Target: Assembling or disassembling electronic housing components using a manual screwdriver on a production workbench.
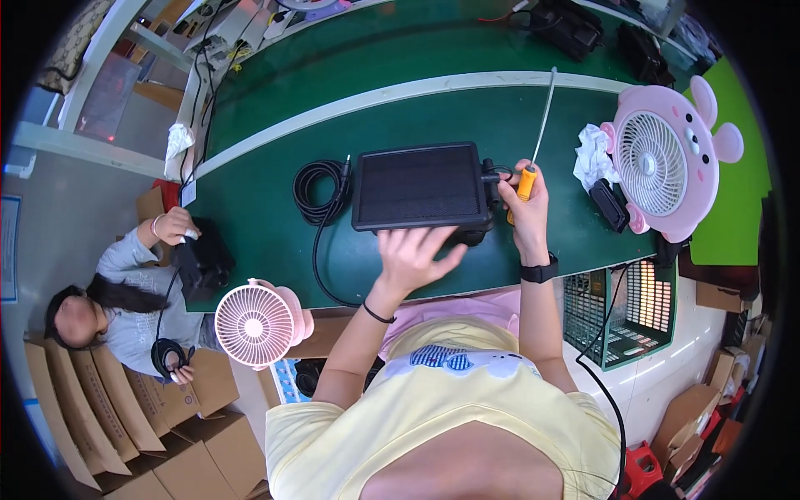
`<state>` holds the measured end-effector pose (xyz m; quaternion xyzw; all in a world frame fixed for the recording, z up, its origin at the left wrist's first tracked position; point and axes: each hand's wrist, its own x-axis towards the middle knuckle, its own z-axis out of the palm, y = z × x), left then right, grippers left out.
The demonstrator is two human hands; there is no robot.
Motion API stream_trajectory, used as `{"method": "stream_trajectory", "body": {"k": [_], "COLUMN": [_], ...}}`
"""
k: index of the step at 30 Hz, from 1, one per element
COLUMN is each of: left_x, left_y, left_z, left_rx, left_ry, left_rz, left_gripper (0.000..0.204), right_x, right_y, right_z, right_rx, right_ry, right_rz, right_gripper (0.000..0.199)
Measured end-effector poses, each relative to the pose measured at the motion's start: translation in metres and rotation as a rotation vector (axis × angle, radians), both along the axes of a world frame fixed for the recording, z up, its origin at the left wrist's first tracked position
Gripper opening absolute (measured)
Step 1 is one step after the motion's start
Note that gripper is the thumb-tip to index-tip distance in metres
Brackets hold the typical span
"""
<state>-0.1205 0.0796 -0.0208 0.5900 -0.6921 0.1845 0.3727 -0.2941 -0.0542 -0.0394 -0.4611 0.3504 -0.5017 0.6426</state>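
A flat black rectangular panel device (pixel 419 187) lies on the green bench in front of me, with black fittings on its right side and underneath. My left hand (pixel 414 254) rests at its near edge, fingers spread, the tips partly hidden by the edge. My right hand (pixel 529 212) is closed around a screwdriver (pixel 526 182) with a yellow handle. Its long metal shaft points up and away from me. That hand is beside the fitting at the device's right end. A coiled black cable (pixel 319 192) with a plug end lies left of the device and trails toward my left wrist.
At the right stand a pink animal-shaped fan (pixel 658 162), white crumpled tissue (pixel 593 157) and a small black case (pixel 609 206). Another pink fan (pixel 254 325) is at the near left edge. A co-worker (pixel 133 287) at the left handles a black device and cable. A green crate (pixel 621 312) stands below.
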Motion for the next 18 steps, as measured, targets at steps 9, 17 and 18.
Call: {"method": "stream_trajectory", "body": {"k": [9,17,18], "left_x": [-0.038,0.041,0.057], "left_y": [-0.017,-0.019,-0.019], "left_z": [0.0,0.007,0.008], "left_rx": [0.131,0.297,0.259], "left_ry": [-0.109,-0.175,-0.19], "left_rz": [0.115,0.416,0.446], "left_gripper": [0.056,0.054,0.054], "right_x": [0.024,-0.001,-0.003], "right_y": [0.013,0.013,0.014], "right_z": [-0.001,-0.014,-0.013], "right_rx": [-0.025,0.098,0.093], "right_ry": [-0.079,0.128,0.123], "right_rz": [-0.224,-0.191,-0.182], "right_gripper": [0.036,0.032,0.032]}}
